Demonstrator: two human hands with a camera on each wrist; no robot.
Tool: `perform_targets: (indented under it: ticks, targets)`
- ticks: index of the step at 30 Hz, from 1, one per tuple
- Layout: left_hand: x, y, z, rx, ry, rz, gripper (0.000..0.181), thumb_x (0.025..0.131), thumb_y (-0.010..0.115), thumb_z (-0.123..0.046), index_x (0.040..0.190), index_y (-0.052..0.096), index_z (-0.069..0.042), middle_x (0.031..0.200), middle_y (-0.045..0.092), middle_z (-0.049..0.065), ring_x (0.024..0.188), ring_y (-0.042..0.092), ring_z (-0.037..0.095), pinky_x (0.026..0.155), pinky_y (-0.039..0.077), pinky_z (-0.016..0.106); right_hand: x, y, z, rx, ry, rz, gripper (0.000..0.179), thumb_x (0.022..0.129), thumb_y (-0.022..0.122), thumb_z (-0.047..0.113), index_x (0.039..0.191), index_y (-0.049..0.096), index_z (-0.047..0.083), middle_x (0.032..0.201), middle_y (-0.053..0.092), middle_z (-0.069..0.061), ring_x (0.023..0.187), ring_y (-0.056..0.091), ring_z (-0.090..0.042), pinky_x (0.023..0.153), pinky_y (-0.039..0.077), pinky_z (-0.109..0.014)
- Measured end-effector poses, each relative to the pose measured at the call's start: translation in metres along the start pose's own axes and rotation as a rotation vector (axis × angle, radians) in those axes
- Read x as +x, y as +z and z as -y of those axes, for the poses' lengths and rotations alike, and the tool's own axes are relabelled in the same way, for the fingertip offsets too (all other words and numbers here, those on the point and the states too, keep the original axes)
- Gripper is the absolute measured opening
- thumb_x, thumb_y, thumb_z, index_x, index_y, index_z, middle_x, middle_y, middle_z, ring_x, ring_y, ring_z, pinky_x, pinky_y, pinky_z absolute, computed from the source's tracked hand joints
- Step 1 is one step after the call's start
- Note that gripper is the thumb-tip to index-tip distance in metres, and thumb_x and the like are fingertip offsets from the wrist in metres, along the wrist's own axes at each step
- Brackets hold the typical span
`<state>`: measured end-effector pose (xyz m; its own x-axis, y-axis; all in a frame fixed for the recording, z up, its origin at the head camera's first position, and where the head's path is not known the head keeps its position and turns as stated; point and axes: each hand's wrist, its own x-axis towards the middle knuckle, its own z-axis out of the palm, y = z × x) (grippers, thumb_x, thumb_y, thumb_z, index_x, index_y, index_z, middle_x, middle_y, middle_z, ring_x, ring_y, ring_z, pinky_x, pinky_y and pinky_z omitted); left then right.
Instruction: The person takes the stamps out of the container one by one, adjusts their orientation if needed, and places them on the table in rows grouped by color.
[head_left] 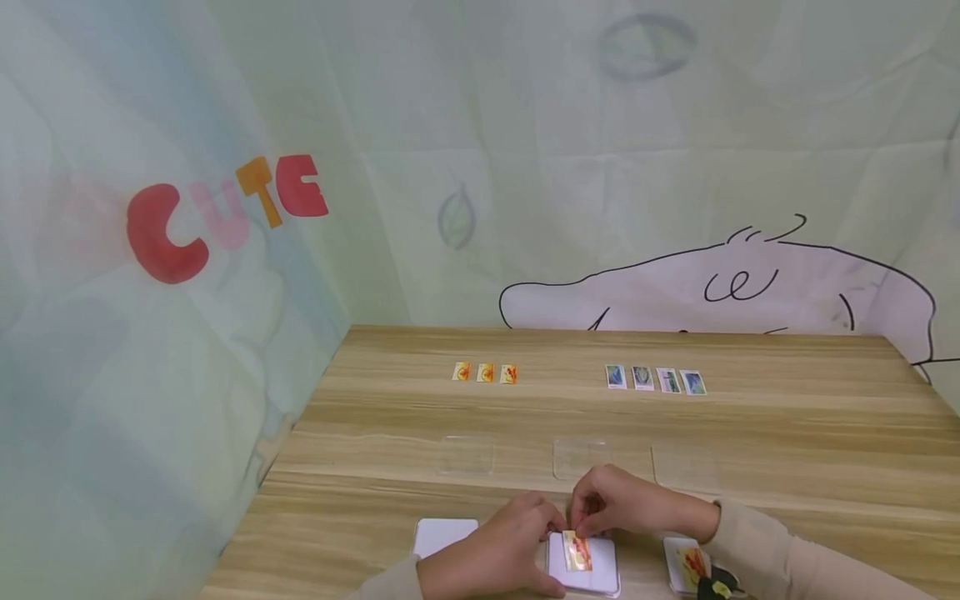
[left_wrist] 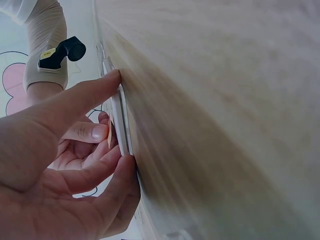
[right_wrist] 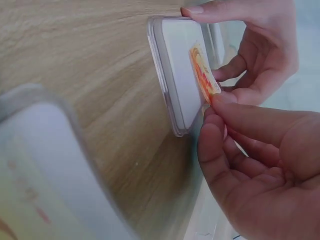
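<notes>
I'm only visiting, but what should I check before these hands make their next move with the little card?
1. Orange-yellow card secured: ok, the right hand pinches one end.
2. Middle case steadied: ok, the left hand holds it by its edges.
3. Card lying flat on that case: not ok, the pinched end stands off the white surface.
4. Clear plates out of the way: ok, all three lie farther back on the table.
5. Left case bare all over: cannot tell, the left hand and arm hide part of it.
</notes>
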<state>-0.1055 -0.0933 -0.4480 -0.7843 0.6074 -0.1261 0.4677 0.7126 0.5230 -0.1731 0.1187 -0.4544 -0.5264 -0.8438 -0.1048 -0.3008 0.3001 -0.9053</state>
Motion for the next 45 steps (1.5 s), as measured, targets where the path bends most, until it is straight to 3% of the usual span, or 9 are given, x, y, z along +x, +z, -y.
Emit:
perform_targets:
  ticks: [21, 34, 45]
  targets:
    - [0.0, 0.001, 0.0, 0.004, -0.003, 0.001, 0.056, 0.068, 0.093, -0.034, 0.111, 0.065, -0.011, 0.095, 0.049, -0.011, 0.085, 0.041, -0.002, 0.072, 0.043, 0.015, -0.004, -0.011, -0.001, 0.199, 0.056, 0.052, 0.004, 0.09, 0.067, -0.004, 0.089, 0.071, -0.003, 0.076, 0.069, -0.003, 0.058, 0.055, -0.006, 0.053, 0.045, -0.015]
    - [-0.001, 0.0, -0.001, -0.014, 0.002, 0.007, 0.057, 0.069, 0.093, -0.033, 0.113, 0.065, -0.008, 0.097, 0.051, -0.009, 0.085, 0.042, -0.003, 0.072, 0.044, 0.014, -0.004, -0.02, 0.003, 0.228, 0.068, 0.071, 0.01, 0.092, 0.067, 0.002, 0.094, 0.07, -0.007, 0.083, 0.071, -0.01, 0.06, 0.057, -0.007, 0.057, 0.048, -0.016]
    - [-0.001, 0.0, -0.001, 0.04, 0.019, -0.018, 0.057, 0.068, 0.092, -0.037, 0.111, 0.066, -0.011, 0.096, 0.05, -0.012, 0.085, 0.042, -0.003, 0.074, 0.042, 0.014, -0.004, -0.029, 0.006, 0.255, 0.062, 0.088, 0.012, 0.092, 0.067, 0.0, 0.097, 0.069, -0.011, 0.085, 0.071, -0.015, 0.06, 0.059, -0.008, 0.058, 0.05, -0.018]
